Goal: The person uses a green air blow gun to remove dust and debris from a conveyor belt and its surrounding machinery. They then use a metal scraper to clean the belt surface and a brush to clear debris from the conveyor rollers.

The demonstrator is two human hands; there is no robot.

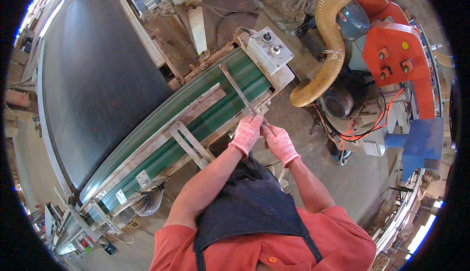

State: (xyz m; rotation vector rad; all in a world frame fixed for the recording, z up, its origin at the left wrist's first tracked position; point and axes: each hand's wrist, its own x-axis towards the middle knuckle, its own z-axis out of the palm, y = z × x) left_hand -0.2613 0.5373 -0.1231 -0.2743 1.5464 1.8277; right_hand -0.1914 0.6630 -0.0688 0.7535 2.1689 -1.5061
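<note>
My left hand (248, 132), in a pink knitted glove, grips the near end of a thin flat bar (237, 87), whose material I cannot tell. The bar reaches over the right end of a green conveyor belt (257, 78). My right hand (278, 142), gloved the same way, touches the left at the fingertips, closed around the bar's near end or something small beside it; the fingers hide which. Both hands are just off the belt's near edge, in front of my dark apron (249, 205).
A metal guide rail (198, 104) with a slotted bracket (191, 144) lies over the green belt. A grey control box (270, 50) stands at its end. A wide black belt (102, 69) is at the left. A ribbed yellow hose (332, 25) and a red machine housing (400, 54) are at the right.
</note>
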